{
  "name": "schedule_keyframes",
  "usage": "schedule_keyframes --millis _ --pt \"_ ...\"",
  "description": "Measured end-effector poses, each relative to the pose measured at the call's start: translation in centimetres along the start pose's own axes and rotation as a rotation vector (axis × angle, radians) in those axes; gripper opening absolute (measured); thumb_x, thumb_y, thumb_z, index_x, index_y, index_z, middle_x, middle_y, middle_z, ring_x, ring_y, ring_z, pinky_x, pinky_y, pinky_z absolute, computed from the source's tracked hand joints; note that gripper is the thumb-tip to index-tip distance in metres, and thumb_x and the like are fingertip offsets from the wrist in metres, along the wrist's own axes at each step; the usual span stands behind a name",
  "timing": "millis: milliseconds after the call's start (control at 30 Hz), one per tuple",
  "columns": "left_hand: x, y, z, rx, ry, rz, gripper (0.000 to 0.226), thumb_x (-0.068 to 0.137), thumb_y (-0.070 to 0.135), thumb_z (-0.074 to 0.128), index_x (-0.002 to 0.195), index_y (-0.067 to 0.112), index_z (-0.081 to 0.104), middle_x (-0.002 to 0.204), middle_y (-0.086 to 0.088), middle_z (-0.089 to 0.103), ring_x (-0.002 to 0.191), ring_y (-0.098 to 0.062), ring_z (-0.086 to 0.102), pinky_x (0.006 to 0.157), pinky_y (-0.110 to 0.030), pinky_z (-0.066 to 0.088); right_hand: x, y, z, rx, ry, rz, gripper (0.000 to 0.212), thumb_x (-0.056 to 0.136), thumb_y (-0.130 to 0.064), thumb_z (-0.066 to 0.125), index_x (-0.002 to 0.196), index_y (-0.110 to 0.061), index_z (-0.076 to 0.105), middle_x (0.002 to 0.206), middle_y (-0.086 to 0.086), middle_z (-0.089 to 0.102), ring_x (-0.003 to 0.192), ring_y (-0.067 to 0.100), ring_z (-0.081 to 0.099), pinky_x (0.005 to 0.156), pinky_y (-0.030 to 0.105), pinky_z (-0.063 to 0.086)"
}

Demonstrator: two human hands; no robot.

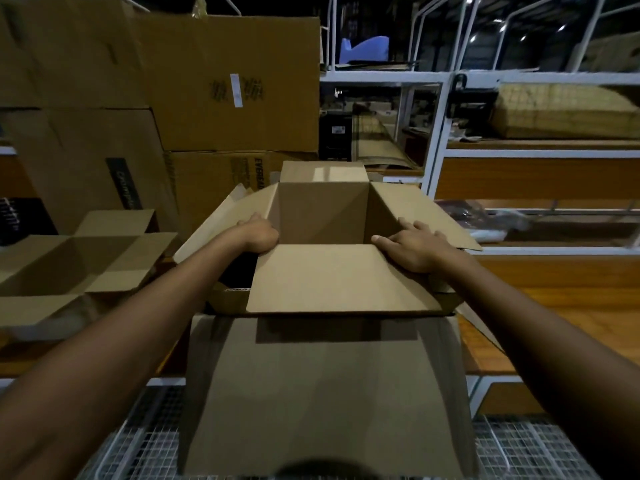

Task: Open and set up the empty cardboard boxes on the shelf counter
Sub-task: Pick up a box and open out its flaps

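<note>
An empty brown cardboard box (322,216) stands upright in front of me with all its top flaps spread outward. My left hand (258,233) grips the left rim where the left flap folds out. My right hand (414,245) presses flat on the near right corner, fingers spread over the right flap and the near flap (339,278). A second open, empty box (74,265) sits at the left on the wooden shelf counter (554,310).
Large closed cartons (228,84) are stacked behind and to the left. A big flat cardboard sheet (325,393) hangs below the box, over a wire mesh deck (533,448). White metal racking (436,140) with woven bundles stands at the right.
</note>
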State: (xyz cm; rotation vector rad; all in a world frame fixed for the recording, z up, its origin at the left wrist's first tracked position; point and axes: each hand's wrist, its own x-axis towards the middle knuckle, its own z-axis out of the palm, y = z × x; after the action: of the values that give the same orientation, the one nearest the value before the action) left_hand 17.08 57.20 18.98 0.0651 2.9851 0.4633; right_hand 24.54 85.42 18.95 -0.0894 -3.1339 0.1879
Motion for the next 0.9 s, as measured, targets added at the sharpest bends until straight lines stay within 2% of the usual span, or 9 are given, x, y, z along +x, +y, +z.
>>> schedule_keyframes --millis 100,167,267,333,367,567,700,833,900 --pt "-0.8 0.0 -0.1 0.068 0.105 0.069 0.044 0.100 0.031 0.042 0.138 0.012 0.053 0.156 -0.016 0.028 0.139 -0.043 0.029 0.113 -0.058 0.029 0.4 -0.6 -0.2 -0.052 0.012 0.000 0.064 0.099 -0.062 0.023 0.129 -0.023 0.064 0.157 0.010 0.030 0.143 0.038 0.025 0.113 0.062 0.021" --pt "-1.2 -0.1 0.3 0.083 0.167 0.149 0.045 0.098 0.040 0.042 0.134 0.021 0.060 0.158 -0.011 0.028 0.144 -0.039 0.023 0.114 -0.062 0.023 0.8 -1.4 0.6 -0.040 0.029 -0.019 0.064 0.101 -0.060 0.019 0.132 -0.023 0.062 0.157 0.009 0.034 0.147 0.036 0.019 0.115 0.065 0.012" --pt "-1.2 -0.7 1.5 0.082 0.102 0.198 0.075 0.082 0.068 0.021 0.134 0.030 0.061 0.156 -0.006 0.037 0.146 -0.034 0.024 0.114 -0.063 0.020 1.2 -2.3 1.7 -0.027 0.050 -0.022 0.066 0.102 -0.056 0.013 0.134 -0.023 0.060 0.157 0.006 0.037 0.151 0.032 0.007 0.115 0.065 0.001" --pt "-0.3 -1.3 1.9 0.085 0.094 0.200 0.091 0.071 0.077 0.012 0.135 0.033 0.059 0.156 -0.004 0.040 0.148 -0.031 0.023 0.115 -0.063 0.017 1.2 -2.3 1.7 -0.028 0.052 -0.007 0.066 0.102 -0.056 0.013 0.131 -0.023 0.062 0.153 0.008 0.043 0.151 0.032 0.007 0.115 0.064 0.000" --pt "-0.1 -1.3 1.8 0.077 0.085 0.188 0.092 0.070 0.078 0.012 0.134 0.033 0.060 0.156 -0.004 0.040 0.148 -0.031 0.022 0.115 -0.064 0.017 1.2 -2.1 1.5 -0.031 0.044 -0.002 0.065 0.102 -0.055 0.013 0.131 -0.024 0.062 0.153 0.008 0.043 0.151 0.032 0.006 0.116 0.064 0.000" --pt "-1.3 0.4 1.7 0.062 0.090 0.139 0.055 0.099 0.050 0.029 0.138 0.025 0.058 0.159 -0.008 0.033 0.147 -0.036 0.018 0.115 -0.064 0.017 1.8 -2.4 1.3 -0.040 0.003 0.052 0.065 0.101 -0.053 0.015 0.125 -0.022 0.066 0.152 0.010 0.044 0.151 0.031 0.006 0.116 0.063 0.000" --pt "-2.1 0.5 1.9 0.048 0.118 0.129 0.051 0.101 0.045 0.029 0.132 0.023 0.062 0.155 -0.008 0.038 0.144 -0.036 0.024 0.113 -0.063 0.021 0.8 -2.9 1.2 -0.035 0.015 0.065 0.064 0.101 -0.050 0.015 0.122 -0.019 0.067 0.149 0.010 0.046 0.151 0.031 0.008 0.116 0.062 0.000" --pt "-4.3 0.8 2.1 0.015 0.208 0.112 0.042 0.100 0.040 0.030 0.103 0.020 0.067 0.131 -0.010 0.057 0.130 -0.034 0.040 0.107 -0.060 0.032 -0.8 -3.3 0.8 -0.008 0.013 0.094 0.063 0.103 -0.047 0.014 0.126 -0.016 0.065 0.152 0.011 0.043 0.152 0.031 0.006 0.116 0.063 -0.002" --pt "-4.9 1.2 2.1 0.002 0.251 0.105 0.044 0.103 0.041 0.030 0.104 0.018 0.067 0.122 -0.011 0.062 0.123 -0.032 0.046 0.106 -0.057 0.035 -0.8 -3.5 0.8 0.010 0.001 0.129 0.063 0.104 -0.046 0.013 0.129 -0.016 0.063 0.154 0.011 0.040 0.152 0.032 0.003 0.117 0.064 -0.004"
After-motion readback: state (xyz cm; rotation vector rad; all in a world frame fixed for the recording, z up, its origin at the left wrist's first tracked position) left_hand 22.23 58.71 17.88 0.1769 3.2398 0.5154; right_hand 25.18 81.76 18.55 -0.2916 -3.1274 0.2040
